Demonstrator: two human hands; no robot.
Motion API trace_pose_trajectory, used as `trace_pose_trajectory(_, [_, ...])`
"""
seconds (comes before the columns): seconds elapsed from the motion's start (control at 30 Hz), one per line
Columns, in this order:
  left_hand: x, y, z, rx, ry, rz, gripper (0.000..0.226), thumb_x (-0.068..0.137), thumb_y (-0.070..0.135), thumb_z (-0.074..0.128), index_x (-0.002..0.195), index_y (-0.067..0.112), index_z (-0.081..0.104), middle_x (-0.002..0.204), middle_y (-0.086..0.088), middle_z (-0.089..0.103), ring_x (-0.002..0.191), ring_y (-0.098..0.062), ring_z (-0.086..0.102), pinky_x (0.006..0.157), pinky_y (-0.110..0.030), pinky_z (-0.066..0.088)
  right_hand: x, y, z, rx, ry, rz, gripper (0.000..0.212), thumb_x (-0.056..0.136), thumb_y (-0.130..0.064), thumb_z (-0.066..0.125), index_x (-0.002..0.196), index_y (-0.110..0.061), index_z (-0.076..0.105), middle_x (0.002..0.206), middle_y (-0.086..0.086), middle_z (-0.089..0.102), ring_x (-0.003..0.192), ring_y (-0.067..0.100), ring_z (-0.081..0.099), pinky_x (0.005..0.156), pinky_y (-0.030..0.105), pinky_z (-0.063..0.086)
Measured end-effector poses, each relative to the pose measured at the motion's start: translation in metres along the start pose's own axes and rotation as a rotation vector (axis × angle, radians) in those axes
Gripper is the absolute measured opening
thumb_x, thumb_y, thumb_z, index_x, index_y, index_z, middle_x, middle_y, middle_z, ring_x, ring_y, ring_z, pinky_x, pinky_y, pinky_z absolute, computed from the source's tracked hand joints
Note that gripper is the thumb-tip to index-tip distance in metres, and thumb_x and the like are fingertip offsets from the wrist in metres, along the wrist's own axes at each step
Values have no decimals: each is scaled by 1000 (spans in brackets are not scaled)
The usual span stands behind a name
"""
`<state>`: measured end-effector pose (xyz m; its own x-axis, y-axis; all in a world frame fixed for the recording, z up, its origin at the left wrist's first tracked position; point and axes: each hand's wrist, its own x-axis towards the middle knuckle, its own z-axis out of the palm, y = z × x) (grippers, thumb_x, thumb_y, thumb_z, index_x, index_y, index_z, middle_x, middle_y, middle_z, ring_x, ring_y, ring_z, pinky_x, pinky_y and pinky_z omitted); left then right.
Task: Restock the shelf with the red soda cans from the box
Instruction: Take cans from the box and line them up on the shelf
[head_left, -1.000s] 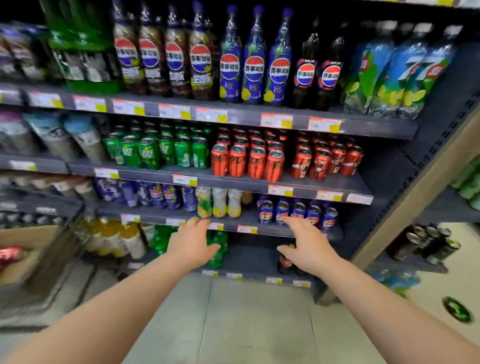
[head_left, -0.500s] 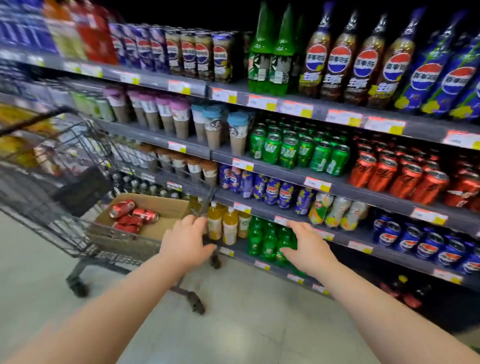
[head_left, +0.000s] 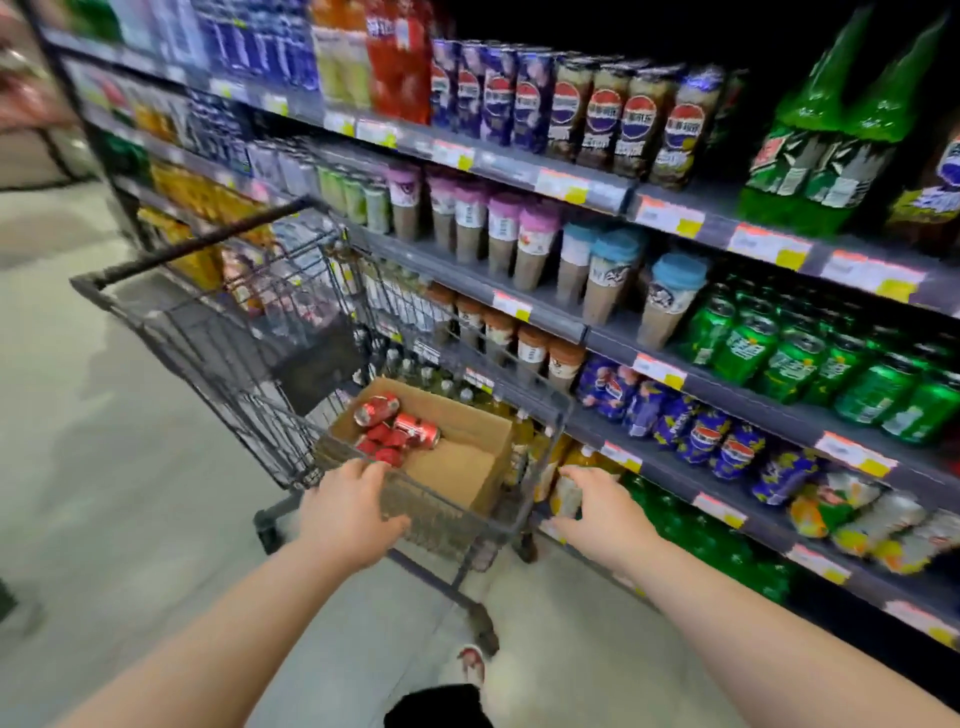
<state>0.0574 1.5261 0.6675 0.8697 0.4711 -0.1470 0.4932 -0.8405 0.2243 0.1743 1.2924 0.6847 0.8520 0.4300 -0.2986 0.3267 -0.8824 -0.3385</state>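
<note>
Head view looks down two bare forearms stretched forward and slightly apart. The left hand (head_left: 353, 512) lies palm down with its back to the camera. Its fingers are loose and nearly straight over the near wire rim of a shopping cart (head_left: 218, 332), the thumb is spread to the right, and it holds nothing. Whether the fingertips touch the rim cannot be told. The right hand (head_left: 602, 506) is also palm down and empty, its fingers relaxed and slightly fanned. It hovers just beside the cart's right near corner, in front of the bottles on a low shelf (head_left: 670, 470).

An open cardboard box (head_left: 467, 467) sits in the cart basket. The red soda cans (head_left: 400, 431) lie on their sides in a small heap in its left part, just beyond the left hand's fingertips. The top can's long axis runs roughly left to right, tilted up at the right. The one below it slants from upper left down to lower right. The rest are too jumbled and blurred to read.

The cart stands on a pale floor (head_left: 104, 467), close against the shelving. Green cans (head_left: 795, 358) stand upright on a middle shelf to the right.
</note>
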Motion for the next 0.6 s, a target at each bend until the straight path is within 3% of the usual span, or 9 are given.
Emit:
trace_pose_trajectory(0.27, [111, -64, -16, 72, -13, -113, 65, 78, 52, 56, 136, 26, 41, 132, 1, 47, 125, -21, 45, 102, -36, 40, 145, -62, 34, 32, -148, -55, 69, 87, -38, 59, 146, -27, 26, 150, 0, 31, 136, 23, 34, 110, 44, 35])
trace_pose_trajectory(0.6, [268, -67, -14, 159, -186, -125, 68, 77, 54, 57, 135, 23, 41, 132, -2, 47, 124, -24, 46, 102, -38, 40, 291, -68, 28, -22, -322, 16, 69, 86, -32, 58, 146, -27, 25, 148, 2, 33, 131, 26, 40, 105, 39, 40])
